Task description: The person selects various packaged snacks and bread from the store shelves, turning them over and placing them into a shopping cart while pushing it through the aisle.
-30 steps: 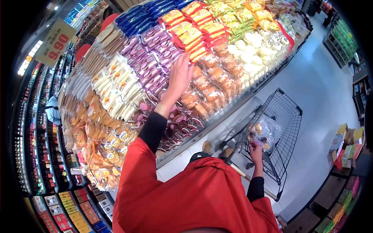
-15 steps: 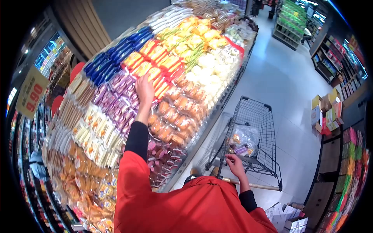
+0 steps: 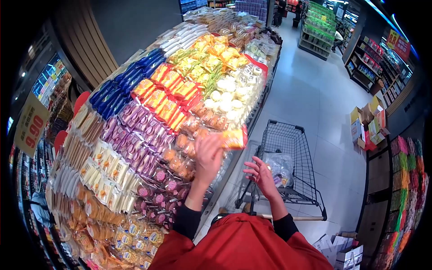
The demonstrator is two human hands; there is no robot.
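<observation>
My left hand (image 3: 209,155) grips an orange-and-yellow snack packet with red ends (image 3: 233,139), held above the right edge of the food display. My right hand (image 3: 262,176) hovers in the air over the near end of the shopping cart (image 3: 310,167), fingers spread, with nothing in it. In the cart lies a clear plastic bag (image 3: 280,164) with some packaged items inside. Matching orange-and-red packets (image 3: 155,99) lie in rows on the display. Beneath my left hand are packaged brown buns (image 3: 182,166), with purple-wrapped packets (image 3: 135,123) to their left.
Blue packets (image 3: 128,81), yellow packets (image 3: 211,54) and white round buns (image 3: 225,96) fill the rest of the sloping display. A 9.90 price sign (image 3: 31,123) hangs at left. Open cardboard boxes (image 3: 369,123) stand at right, and white boxes (image 3: 348,256) sit on the floor.
My left hand has lifted an orange packet from the display and carried it right, toward the cart. My right hand has risen slightly from near the cart handle and spread its fingers.
</observation>
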